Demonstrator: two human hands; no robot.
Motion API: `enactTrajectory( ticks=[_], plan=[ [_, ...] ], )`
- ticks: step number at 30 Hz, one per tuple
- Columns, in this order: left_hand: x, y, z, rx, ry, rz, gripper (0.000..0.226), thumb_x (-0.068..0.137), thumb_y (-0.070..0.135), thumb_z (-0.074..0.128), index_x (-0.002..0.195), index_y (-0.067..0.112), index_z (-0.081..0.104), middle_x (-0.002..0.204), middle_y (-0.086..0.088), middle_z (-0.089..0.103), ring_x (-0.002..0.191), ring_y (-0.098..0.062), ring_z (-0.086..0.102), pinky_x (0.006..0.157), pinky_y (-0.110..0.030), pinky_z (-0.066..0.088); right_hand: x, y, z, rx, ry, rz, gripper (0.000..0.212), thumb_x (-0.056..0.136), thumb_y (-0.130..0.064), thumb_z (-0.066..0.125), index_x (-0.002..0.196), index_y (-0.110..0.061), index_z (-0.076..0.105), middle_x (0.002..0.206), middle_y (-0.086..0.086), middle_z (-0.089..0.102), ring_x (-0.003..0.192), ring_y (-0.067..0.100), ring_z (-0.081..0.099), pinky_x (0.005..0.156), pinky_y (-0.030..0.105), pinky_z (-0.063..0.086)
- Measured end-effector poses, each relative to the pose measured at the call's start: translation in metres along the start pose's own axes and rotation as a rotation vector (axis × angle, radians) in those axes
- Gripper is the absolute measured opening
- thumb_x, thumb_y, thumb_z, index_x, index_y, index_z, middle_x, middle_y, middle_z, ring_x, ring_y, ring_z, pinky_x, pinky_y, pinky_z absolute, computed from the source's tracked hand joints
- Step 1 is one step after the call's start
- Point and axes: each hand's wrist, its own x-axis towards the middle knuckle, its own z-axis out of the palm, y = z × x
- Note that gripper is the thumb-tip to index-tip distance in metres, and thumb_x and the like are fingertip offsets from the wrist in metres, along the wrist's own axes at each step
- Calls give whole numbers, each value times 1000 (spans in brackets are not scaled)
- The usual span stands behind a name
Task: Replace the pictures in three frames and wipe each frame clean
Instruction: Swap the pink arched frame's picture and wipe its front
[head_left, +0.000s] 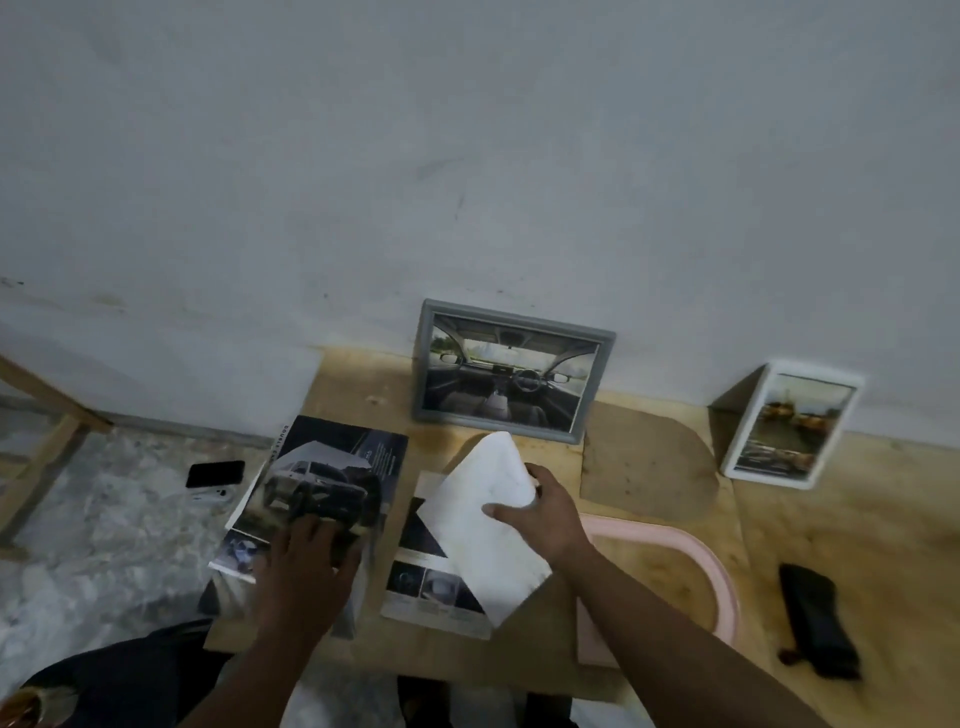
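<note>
Pressed flat with left hand (306, 558), fingers spread on car brochure (322, 488), likely to pin it. Gripped white sheet (485, 525) in right hand (540, 512), thumb over its blank, curled face, perhaps for framing. Stood upright beyond: grey frame (511, 371), white frame (792, 423).

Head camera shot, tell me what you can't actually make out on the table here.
- White sheet held by the right hand: only a blank side shows, any print is unseen.
- Pink frame: the right forearm covers part of it.
- Car brochure: the left hand resting on it hides its lower part, and its text is too small.
- Black object at right: blurred, unidentifiable.
</note>
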Motion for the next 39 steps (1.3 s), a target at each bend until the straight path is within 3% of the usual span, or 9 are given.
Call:
enactTrajectory(
  ticks=[4,7,9,14,17,20,23,30,39],
  plan=[
    [4,105,-19,-813,-357,-269,44,92,66,56,103,25,68,96,-2,72,89,-24,71,76,-37,57,-11,21,-50,384,-31,122,57,74,-44,89,120,-20,66,113,-2,75,96,15,73,71,25,61],
    [-7,184,-16,-1111,-691,-327,30,96,41,66,116,19,69,104,-6,78,94,-27,75,83,-40,61,-25,47,-81,473,50,181,86,56,-58,96,125,-18,63,116,-2,75,99,19,75,86,43,63],
    [-16,225,-7,-1155,-715,-282,26,95,22,72,120,17,66,108,-4,78,97,-26,75,79,-39,64,-39,66,-101,455,117,209,88,57,-55,96,127,-21,53,120,-2,70,102,19,72,86,42,62],
    [-26,281,34,-1007,-613,-211,29,94,7,70,122,10,61,114,-11,71,96,-25,72,74,-40,64,-77,122,-152,405,294,246,55,77,-65,78,117,-36,54,109,-13,67,99,9,66,80,31,57],
    [-30,287,69,-748,-520,-138,35,87,23,77,118,16,62,109,0,71,102,-24,70,87,-47,61,-86,172,-179,372,321,285,17,94,-37,71,99,-21,68,96,-4,71,96,19,66,75,28,51],
    [-45,302,80,-576,-477,-102,26,88,23,77,106,28,59,101,6,69,95,-19,68,87,-40,59,-87,224,-188,190,301,303,25,90,-15,73,77,-1,57,82,16,68,89,35,67,73,30,48],
    [-59,307,92,-438,-424,-35,21,91,26,74,104,32,58,103,10,62,99,-18,62,87,-33,53,-87,247,-187,116,301,303,17,90,-10,72,84,3,63,87,20,68,86,31,64,71,25,46],
    [-76,295,102,-290,-461,66,64,84,29,75,143,28,51,134,3,42,118,-20,57,100,-36,52,-82,246,-183,-75,297,252,20,91,-22,72,104,-30,59,83,-8,66,79,9,61,69,27,47],
    [-76,286,111,-167,-443,168,84,82,38,75,154,31,32,138,3,36,120,-18,54,94,-31,54,-76,247,-181,-209,303,220,18,89,-35,69,100,-33,55,73,-7,58,67,5,57,59,27,48]
  ],
)
